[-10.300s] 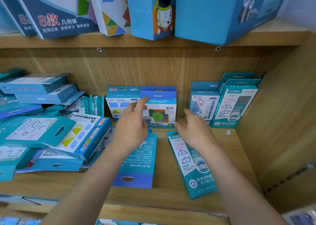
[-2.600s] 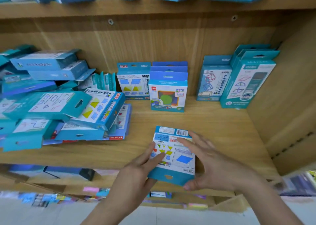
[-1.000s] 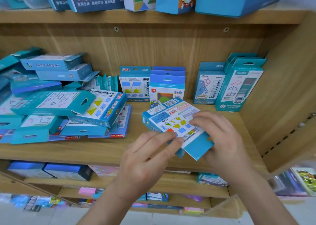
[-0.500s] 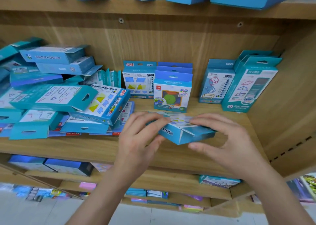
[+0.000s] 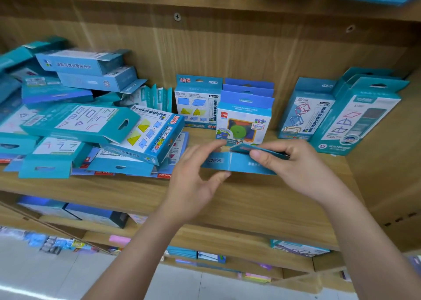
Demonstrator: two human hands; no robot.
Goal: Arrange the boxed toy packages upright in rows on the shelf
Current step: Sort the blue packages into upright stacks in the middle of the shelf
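Holds a small flat teal cardboard toy box (image 5: 239, 163) in the air between both hands, above the front half of the pale wooden shelf (image 5: 250, 204) and just in front of the standing blue box with a green disc (image 5: 245, 122). Pinches its left end with the left hand (image 5: 196, 176), thumb beneath, fingers laid loosely over the top. Grips its right end with the right hand (image 5: 296, 165), thumb pressed on the near face, fingers curled over the upper edge. Presents only a narrow side of the box to the camera, lying near level and not yet upright. Uses 2 hands probably for control: 1 end as pivot, the other for tipping.

Leaves 3 blue boxes standing 1 behind another at the back, beside 1 teal box printed with yellow and blue shapes (image 5: 197, 104), fronts outward for easy reading. Keeps the tall teal boxes (image 5: 355, 117) upright against the right wall, likely for support. Has the heap of flat-lying teal boxes (image 5: 91, 126) at the left yet to sort.
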